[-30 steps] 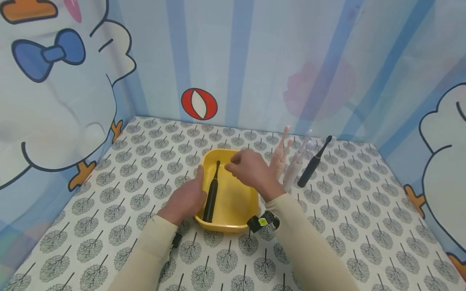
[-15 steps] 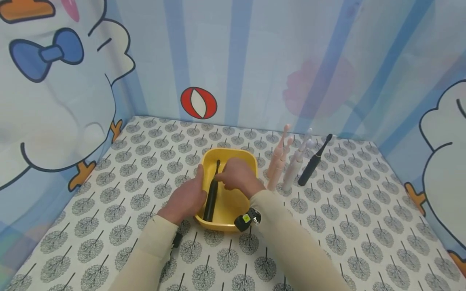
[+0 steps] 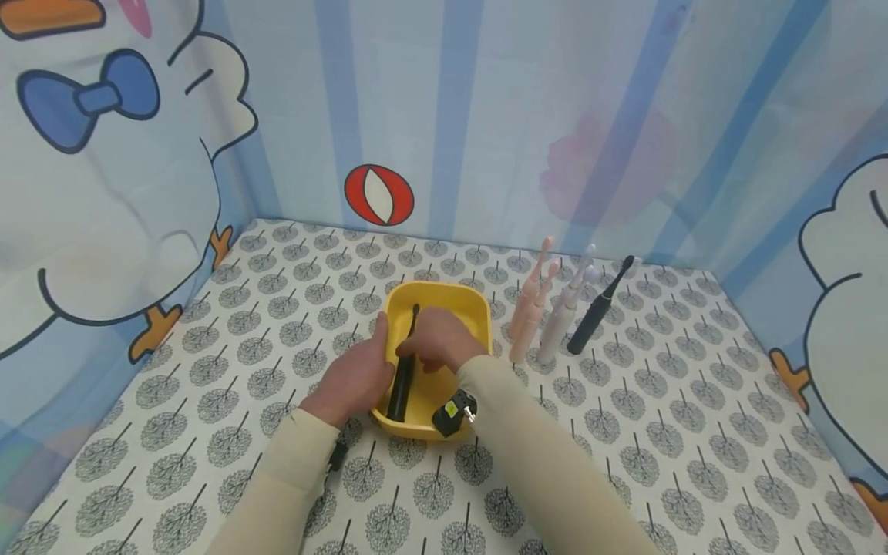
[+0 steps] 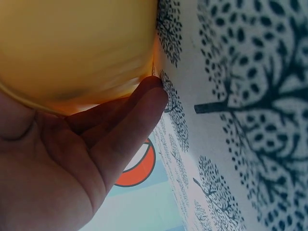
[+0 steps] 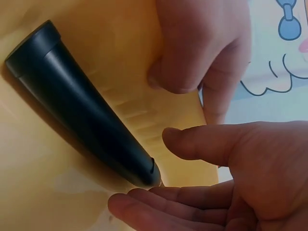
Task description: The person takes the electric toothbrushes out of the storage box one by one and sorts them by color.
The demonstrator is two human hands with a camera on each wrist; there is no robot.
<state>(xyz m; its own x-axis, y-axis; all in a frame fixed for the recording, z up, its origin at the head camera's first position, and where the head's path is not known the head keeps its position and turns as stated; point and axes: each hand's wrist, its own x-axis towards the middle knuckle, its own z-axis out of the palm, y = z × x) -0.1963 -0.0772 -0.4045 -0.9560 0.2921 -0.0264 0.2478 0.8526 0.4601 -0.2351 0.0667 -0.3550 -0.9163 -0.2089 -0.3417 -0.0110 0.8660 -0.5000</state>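
A yellow plastic tray [image 3: 472, 308] stands on the patterned cloth. Along its left side lies a black electric toothbrush [image 3: 399, 395], brush head toward the far end. My left hand [image 3: 357, 378] grips the tray's left wall, thumb over the rim and fingers outside beneath it, as the left wrist view shows. Inside the tray, my right hand [image 3: 440, 339] is at the toothbrush's upper part. In the right wrist view, its thumb [image 5: 192, 143] is apart from the handle [image 5: 82, 106], while the extended fingers lie beside the handle's narrow end. The brush neck is hidden there.
To the tray's right, two pink electric toothbrushes [image 3: 529, 320], two whitish ones [image 3: 558, 324] and a dark one [image 3: 590, 324] form a slanted row on the tree-print cloth [image 3: 277, 462]. A cartoon-printed curtain [image 3: 402, 100] closes off the back and sides.
My right hand has moved left and down, from above the tray's right side to the black toothbrush. The left hand and the tray have stayed in place.
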